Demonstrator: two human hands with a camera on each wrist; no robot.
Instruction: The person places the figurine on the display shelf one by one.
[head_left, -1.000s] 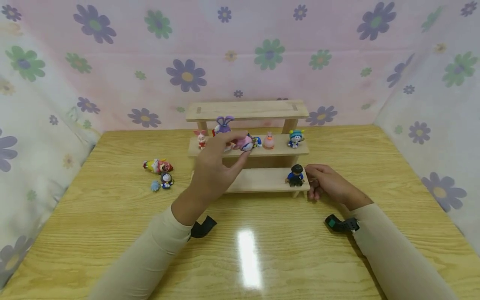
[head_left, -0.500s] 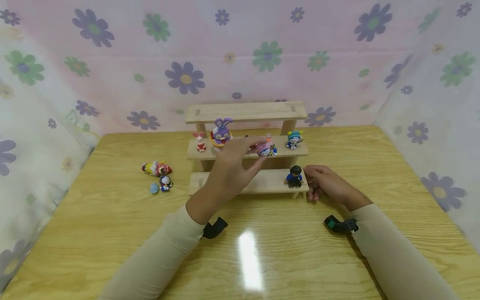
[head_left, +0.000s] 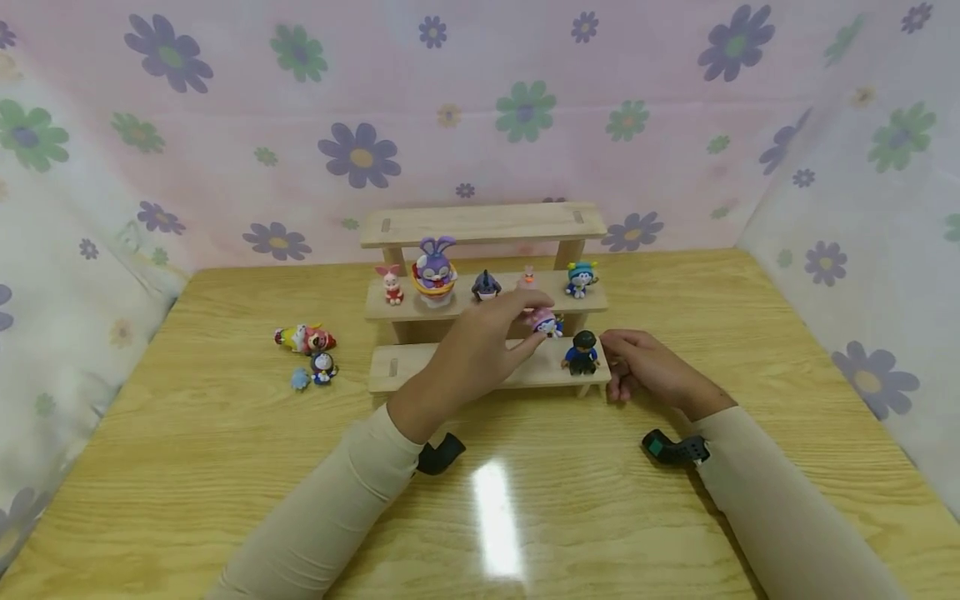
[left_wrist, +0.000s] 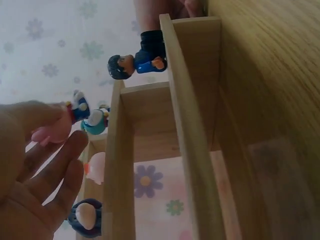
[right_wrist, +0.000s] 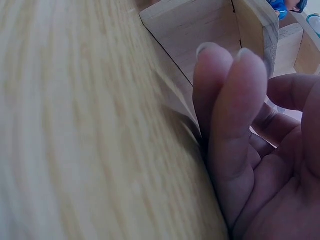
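As left hand (head_left: pixel 474 348) pinches pink figurine (head_left: pixel 544 322) | right hand (head_left: pixel 662 372) apart, at shelf (head_left: pixel 483 223)

The small plastic figurine (head_left: pixel 543 322) in the left hand (head_left: pixel 480 343) shows pink, white and blue. On the pale wooden tiered shelf (head_left: pixel 483 222), a black-haired plastic figure (head_left: pixel 581 356) at right wears blue and black; a long-eared plastic rabbit (head_left: pixel 434 267) at left is purple. The far pink cloth backdrop (head_left: pixel 450 150) carries purple and green flowers; the wooden tabletop (head_left: pixel 585 500) has yellow grain.

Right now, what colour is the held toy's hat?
The hat is pink, clearest in the left wrist view.
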